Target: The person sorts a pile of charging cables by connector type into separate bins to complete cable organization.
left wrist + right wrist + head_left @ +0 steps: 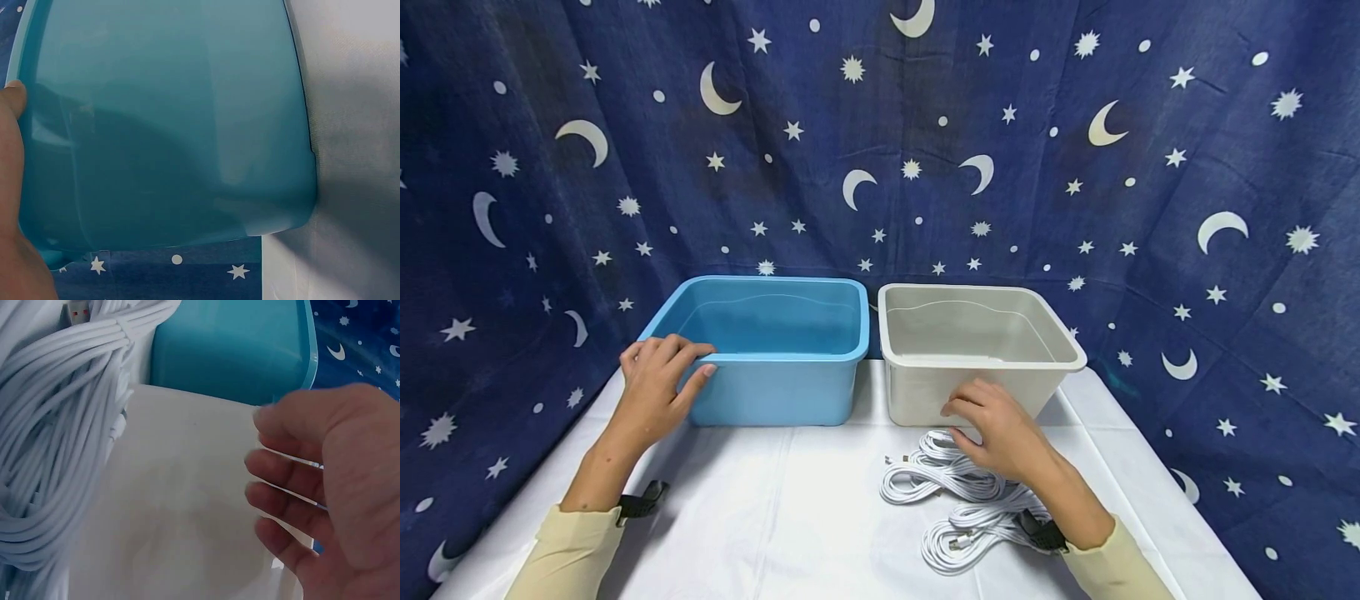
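Observation:
My left hand (658, 390) grips the near left rim of the blue plastic bin (775, 392), fingers over the edge and thumb at the front. The left wrist view shows the bin's outer wall (156, 137) with the thumb at its rim. In front of the grey bin (917, 396), my right hand (998, 425) hovers with loosely bent fingers and nothing between them. Coiled white cables (951, 479) lie on the table below it, partly covered by the hand and wrist. A USB plug (78, 312) shows among the coils in the right wrist view.
Both bins stand side by side at the back of a table with a white cloth (820, 508); the insides in view hold nothing visible. Behind and around them hangs a dark blue curtain (820, 100) with moons and stars. Black straps (643, 500) circle the wrists.

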Tool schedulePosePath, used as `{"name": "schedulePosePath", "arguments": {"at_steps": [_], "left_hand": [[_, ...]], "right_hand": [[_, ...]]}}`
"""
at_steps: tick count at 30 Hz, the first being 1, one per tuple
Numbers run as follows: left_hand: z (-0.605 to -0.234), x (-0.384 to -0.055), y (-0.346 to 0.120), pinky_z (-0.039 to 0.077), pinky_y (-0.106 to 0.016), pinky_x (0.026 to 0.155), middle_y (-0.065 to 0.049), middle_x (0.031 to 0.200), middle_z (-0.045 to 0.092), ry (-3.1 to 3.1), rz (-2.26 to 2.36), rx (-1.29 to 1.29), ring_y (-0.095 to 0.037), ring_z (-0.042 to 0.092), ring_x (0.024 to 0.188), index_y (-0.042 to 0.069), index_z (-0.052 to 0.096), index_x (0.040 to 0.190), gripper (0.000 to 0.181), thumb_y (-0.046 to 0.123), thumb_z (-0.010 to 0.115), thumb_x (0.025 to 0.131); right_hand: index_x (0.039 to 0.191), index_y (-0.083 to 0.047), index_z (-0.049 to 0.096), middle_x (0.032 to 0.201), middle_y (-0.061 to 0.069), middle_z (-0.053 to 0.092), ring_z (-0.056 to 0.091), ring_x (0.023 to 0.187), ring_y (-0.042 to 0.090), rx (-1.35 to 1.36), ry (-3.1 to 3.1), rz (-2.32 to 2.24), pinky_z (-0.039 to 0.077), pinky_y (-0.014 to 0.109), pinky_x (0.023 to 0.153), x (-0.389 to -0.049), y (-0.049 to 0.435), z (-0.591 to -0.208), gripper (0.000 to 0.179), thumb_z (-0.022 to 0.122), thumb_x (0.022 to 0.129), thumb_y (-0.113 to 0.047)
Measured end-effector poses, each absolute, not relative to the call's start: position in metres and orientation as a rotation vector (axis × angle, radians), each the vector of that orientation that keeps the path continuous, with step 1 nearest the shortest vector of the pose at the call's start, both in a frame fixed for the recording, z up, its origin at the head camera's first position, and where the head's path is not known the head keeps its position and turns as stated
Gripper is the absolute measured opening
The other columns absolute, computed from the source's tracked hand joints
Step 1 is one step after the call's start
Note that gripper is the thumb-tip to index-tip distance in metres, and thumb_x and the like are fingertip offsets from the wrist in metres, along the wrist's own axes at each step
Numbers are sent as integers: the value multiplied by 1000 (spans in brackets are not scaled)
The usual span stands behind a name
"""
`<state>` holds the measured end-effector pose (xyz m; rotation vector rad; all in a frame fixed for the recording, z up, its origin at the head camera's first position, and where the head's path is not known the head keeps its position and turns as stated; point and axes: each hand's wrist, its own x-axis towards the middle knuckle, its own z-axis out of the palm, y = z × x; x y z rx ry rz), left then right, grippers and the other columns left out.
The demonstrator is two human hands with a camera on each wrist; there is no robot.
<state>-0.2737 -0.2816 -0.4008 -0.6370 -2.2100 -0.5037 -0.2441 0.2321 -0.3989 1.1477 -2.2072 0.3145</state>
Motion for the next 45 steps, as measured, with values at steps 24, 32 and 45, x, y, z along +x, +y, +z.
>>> {"name": "schedulePosePath", "arguments": {"at_steps": [24,32,45], "left_hand": [[-401,-274,-281,21,-69,101,-10,105,62,-2208,-504,-649,-37,49,102,11,72,123,23,19,71,102],[-401,-274,-283,21,-70,102,-10,106,62,-2202,-507,-645,-37,48,102,11,72,123,23,19,71,102],[-400,-274,-282,20,-71,103,-10,105,62,-2199,-515,-646,-38,49,103,10,73,122,23,18,72,101]], "right_hand": [[95,-18,76,90,-10,67,59,84,4,1314,-2629,295,53,31,80,-235,221,-423,25,90,76,-24],[88,-21,71,86,-12,63,54,84,4,1308,-2716,273,51,29,77,-233,217,-422,21,90,78,-24],[85,-22,66,86,-13,60,51,84,4,1326,-2730,214,50,29,77,-233,215,-425,26,90,77,-20]]}}
